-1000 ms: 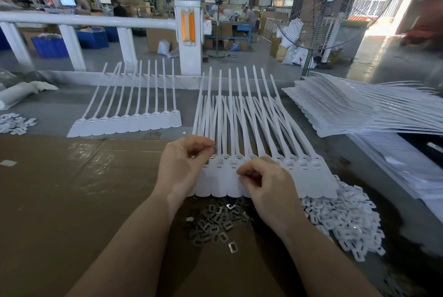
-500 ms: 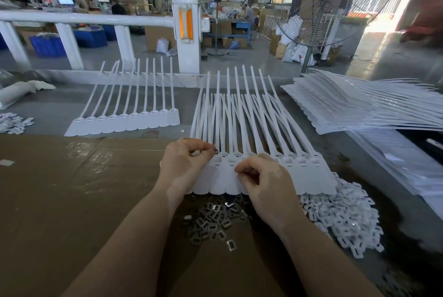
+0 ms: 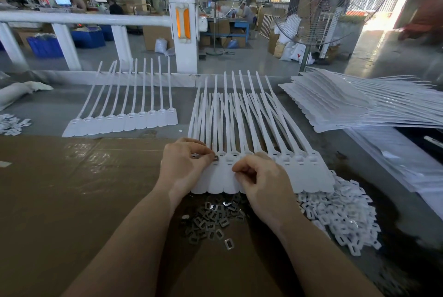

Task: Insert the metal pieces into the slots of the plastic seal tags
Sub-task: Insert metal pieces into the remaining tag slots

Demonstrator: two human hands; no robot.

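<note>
Where hands (image 3: 184, 165) meet (pinching): metal piece (image 3: 216, 158).

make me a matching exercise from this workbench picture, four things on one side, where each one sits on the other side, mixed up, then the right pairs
Things:
1. pile of small grey metal pieces
2. heap of small white plastic clips
3. single row of white plastic seal tags
4. tall stack of white seal tag sheets

Places:
A. far right
B. far left of centre
C. between the forearms
D. right of the right hand

Pairs: 1-C, 2-D, 3-B, 4-A
</note>
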